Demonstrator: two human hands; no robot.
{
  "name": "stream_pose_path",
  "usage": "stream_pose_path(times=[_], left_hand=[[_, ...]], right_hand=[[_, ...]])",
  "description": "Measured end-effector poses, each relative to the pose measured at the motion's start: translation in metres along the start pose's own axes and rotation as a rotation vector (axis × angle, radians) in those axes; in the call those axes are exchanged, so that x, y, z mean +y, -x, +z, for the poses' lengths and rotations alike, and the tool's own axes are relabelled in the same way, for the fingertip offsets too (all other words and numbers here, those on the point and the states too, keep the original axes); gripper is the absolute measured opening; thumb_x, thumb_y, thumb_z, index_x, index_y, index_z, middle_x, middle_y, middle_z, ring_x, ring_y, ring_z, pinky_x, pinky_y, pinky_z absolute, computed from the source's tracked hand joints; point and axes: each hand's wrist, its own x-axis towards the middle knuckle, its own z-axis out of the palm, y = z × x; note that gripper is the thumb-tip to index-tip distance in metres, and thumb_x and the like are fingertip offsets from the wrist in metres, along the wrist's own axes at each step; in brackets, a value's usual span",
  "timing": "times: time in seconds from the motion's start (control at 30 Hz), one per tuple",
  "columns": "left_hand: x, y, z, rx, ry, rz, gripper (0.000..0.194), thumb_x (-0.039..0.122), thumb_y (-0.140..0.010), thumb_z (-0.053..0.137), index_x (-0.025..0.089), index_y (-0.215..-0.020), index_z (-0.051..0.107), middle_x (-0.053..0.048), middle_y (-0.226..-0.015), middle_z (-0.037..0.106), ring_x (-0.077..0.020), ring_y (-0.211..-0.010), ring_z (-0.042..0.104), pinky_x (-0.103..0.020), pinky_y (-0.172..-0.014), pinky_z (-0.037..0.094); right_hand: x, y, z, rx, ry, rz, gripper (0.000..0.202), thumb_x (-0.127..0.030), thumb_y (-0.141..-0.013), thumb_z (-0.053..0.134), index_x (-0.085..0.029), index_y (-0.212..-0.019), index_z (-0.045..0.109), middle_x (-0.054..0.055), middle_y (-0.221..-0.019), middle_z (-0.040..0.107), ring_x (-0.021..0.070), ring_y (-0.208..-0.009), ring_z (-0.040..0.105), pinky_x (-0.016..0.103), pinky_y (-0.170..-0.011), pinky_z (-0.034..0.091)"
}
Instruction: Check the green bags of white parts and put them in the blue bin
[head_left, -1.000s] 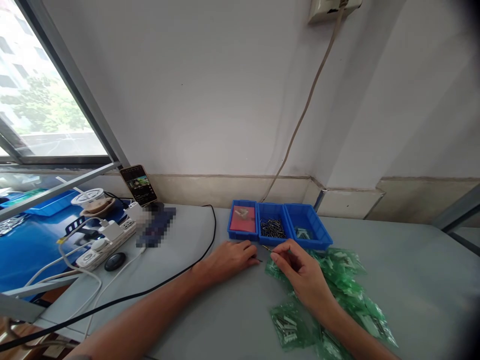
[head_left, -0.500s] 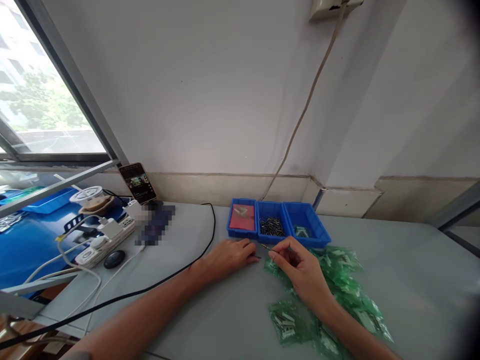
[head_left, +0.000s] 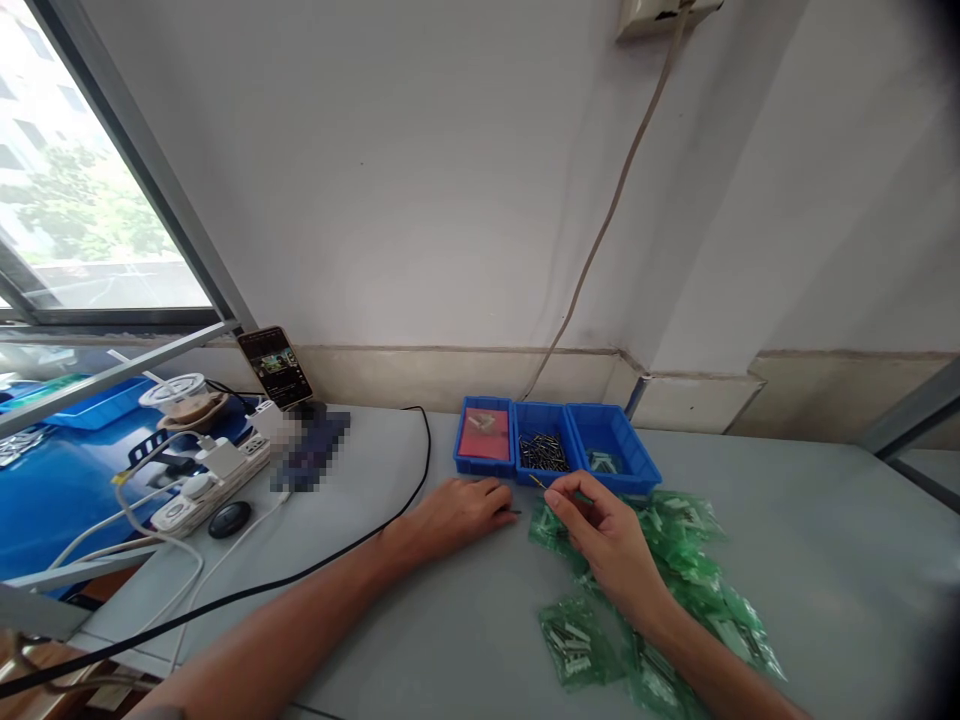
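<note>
Slim metal piece (head_left: 538,482) angled by the blue bins

The right hand (head_left: 602,532) pinches the slim piece by its near end, fingers closed on it; its free, brassy end points away from the person and leftward, and its long axis slants from the fingertips toward the front wall of the middle bin (head_left: 546,415); whether it touches that wall I cannot tell. Compared with half a second ago, hand and piece sit slightly farther forward and right, and the piece slants more steeply in the view; the left hand (head_left: 459,515) lies on the bench (head_left: 420,640) much as before, fingers curled, a small dark tip (head_left: 516,512) showing beside them; whether they grip it I cannot tell. Loose dark metal pieces (head_left: 544,453) fill part of the middle bin; green bags (head_left: 682,550) lie under and around the right hand and forearm.
</note>
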Motion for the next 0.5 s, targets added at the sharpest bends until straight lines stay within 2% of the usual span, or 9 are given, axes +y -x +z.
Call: stream_pose_path(times=[0.1, 0.3, 0.4, 0.5], left_hand=[[0.0004, 0.0001, -0.0012, 0.01, 0.024, 0.007, 0.032, 0.041, -0.113, 0.044, 0.018, -0.102, 0.062, -0.003, -0.091, 0.068, -0.0145, -0.072, 0.067, -0.026, -0.059, 0.045], [0.0009, -0.0006, -0.002, 0.013, 0.029, -0.001, 0.031, 0.041, -0.112, 0.045, 0.018, -0.1, 0.063, -0.003, -0.089, 0.068, -0.0147, -0.072, 0.067, -0.026, -0.061, 0.045], [-0.0002, -0.0005, -0.0016, -0.001, 0.053, -0.005, 0.031, 0.042, -0.112, 0.045, 0.018, -0.102, 0.063, -0.003, -0.091, 0.069, -0.0153, -0.076, 0.068, -0.025, -0.063, 0.046], [-0.0015, -0.0001, -0.0016, -0.014, 0.097, -0.018, 0.03, 0.042, -0.112, 0.046, 0.019, -0.104, 0.063, -0.003, -0.094, 0.07, -0.0157, -0.079, 0.069, -0.025, -0.066, 0.048]], right_hand=[[0.0043, -0.0001, -0.0005, -0.006, -0.043, 0.027, 0.044, -0.065, -0.094, 0.066, -0.022, -0.09, 0.066, -0.006, -0.066, 0.037, 0.0117, -0.055, 0.03, 0.025, -0.048, 0.024], [0.0085, -0.0007, 0.0, -0.014, -0.118, 0.079, 0.048, -0.067, -0.095, 0.064, -0.02, -0.097, 0.07, -0.003, -0.074, 0.048, 0.0098, -0.052, 0.033, 0.025, -0.047, 0.024], [0.0081, -0.0019, 0.0004, -0.006, -0.076, 0.062, 0.047, -0.067, -0.093, 0.066, -0.02, -0.095, 0.07, -0.003, -0.071, 0.048, 0.0107, -0.052, 0.033, 0.025, -0.047, 0.025], [0.0107, -0.0032, 0.0002, 0.007, 0.029, -0.001, 0.039, -0.06, -0.092, 0.071, -0.022, -0.089, 0.069, -0.003, -0.069, 0.05, 0.0135, -0.058, 0.04, 0.026, -0.052, 0.033]])
